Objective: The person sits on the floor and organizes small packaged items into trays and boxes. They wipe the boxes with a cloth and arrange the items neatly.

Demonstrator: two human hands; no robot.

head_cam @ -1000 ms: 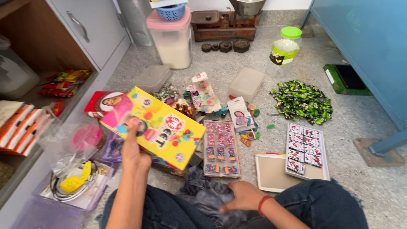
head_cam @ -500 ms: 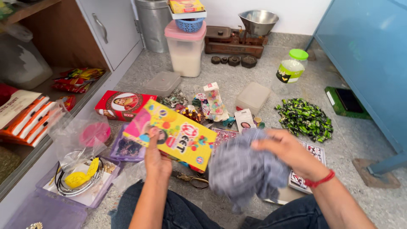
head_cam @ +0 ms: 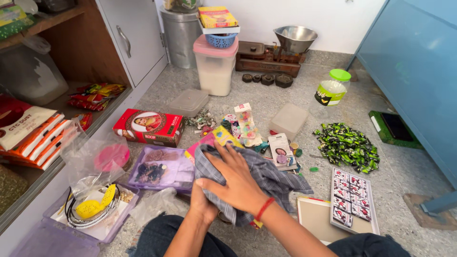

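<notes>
bare floor (head_cam: pixel 266 102) ahead lies open; red box (head_cam: pixel 148 126) and sweets pile (head_cam: pixel 346 146) flank it

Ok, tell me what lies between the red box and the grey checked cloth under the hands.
In the head view, a clear purple tray of small dark trinkets sits between the red box and the grey checked cloth, which the right hand presses from above.

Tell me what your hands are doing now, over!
Right hand flat on grey checked cloth. Left hand underneath, gripping the colourful flat box. Purple tray close alongside.
</notes>
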